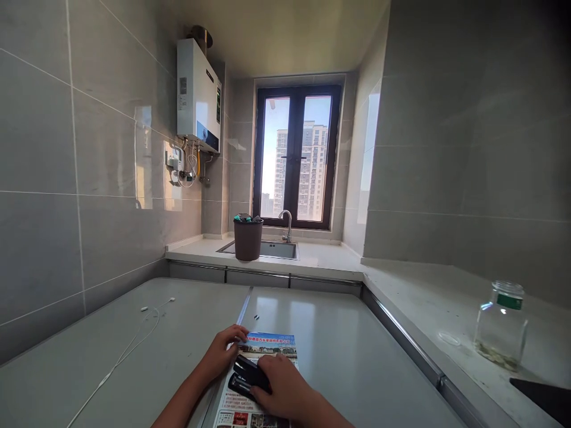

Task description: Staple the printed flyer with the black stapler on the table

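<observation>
A printed newspaper or leaflet (267, 342) with coloured pictures and red and blue lettering lies on the white table in front of me. My left hand (223, 352) grips its upper left edge with bent fingers. Over the middle of the paper, my right hand (283, 383) is wrapped around a black stapler (244, 374), whose jaw end points to the left edge of the paper. Part of the stapler is hidden under my right fingers. Beyond the paper's top edge lie small metal bits (256, 317) that look like staples.
A white cable (118, 362) lies on the table (187, 333) at left. At the back, a brown bin (248, 241) stands by the sink (281, 249) and faucet (289, 226). On the right counter are a glass jar (502, 333), a clear lid (448, 339) and a dark object (546, 398).
</observation>
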{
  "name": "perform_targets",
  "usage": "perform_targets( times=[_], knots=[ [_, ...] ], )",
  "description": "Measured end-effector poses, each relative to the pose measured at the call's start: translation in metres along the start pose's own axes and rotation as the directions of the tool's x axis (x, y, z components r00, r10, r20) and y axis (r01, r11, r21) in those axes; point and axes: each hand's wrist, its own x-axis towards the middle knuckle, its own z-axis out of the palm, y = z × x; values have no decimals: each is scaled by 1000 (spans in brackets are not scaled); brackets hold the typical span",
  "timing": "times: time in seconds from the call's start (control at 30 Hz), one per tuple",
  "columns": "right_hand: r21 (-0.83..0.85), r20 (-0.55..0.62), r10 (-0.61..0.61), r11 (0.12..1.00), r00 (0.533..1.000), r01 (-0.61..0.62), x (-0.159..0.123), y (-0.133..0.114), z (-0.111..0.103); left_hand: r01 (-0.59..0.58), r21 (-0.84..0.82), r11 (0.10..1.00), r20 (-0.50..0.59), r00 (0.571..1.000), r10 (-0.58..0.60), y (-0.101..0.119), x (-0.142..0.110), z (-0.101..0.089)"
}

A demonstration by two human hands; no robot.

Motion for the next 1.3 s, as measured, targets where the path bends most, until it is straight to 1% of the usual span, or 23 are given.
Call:
perform_targets(
  times=[0.07,0.17,0.23,0.3,0.4,0.47,0.53,0.6,0.7,0.83,1.07,1.3],
  knots=[
    [-13,-11,18,1000,1000,-18,-9,10,-5,0,15,1000,24,1000,0,4,-2,1],
    [-18,-30,60,998,998,-61,-26,32,-12,4,86,996,65,998,-10,11,-6,4],
    [0,-57,100,995,993,-100,-36,46,-16,15,144,990,101,994,-30,18,-10,10],
    [33,-74,126,992,989,-124,-45,55,-19,27,189,982,133,990,-53,25,-13,20],
    [62,-56,141,989,988,-138,-52,55,-25,53,214,975,174,980,-92,33,-16,37],
    [69,-40,137,989,990,-134,-53,51,-29,55,200,978,235,967,-103,36,-17,44],
    [88,-64,115,990,991,-109,-53,49,-33,46,187,981,293,951,-100,36,-17,45],
    [109,-110,90,991,990,-78,-53,49,-35,36,185,982,324,941,-96,35,-16,44],
    [120,-184,121,988,975,-100,-50,55,-34,25,174,984,363,928,-88,33,-16,42],
    [159,-260,227,969,939,-190,-47,64,-32,46,163,986,355,929,-102,28,-16,42],
    [178,-256,306,947,917,-267,-43,72,-36,67,156,985,338,934,-117,28,-18,40],
    [254,-254,319,933,913,-256,-42,78,-32,90,141,986,337,932,-134,30,-17,42]
  ],
)
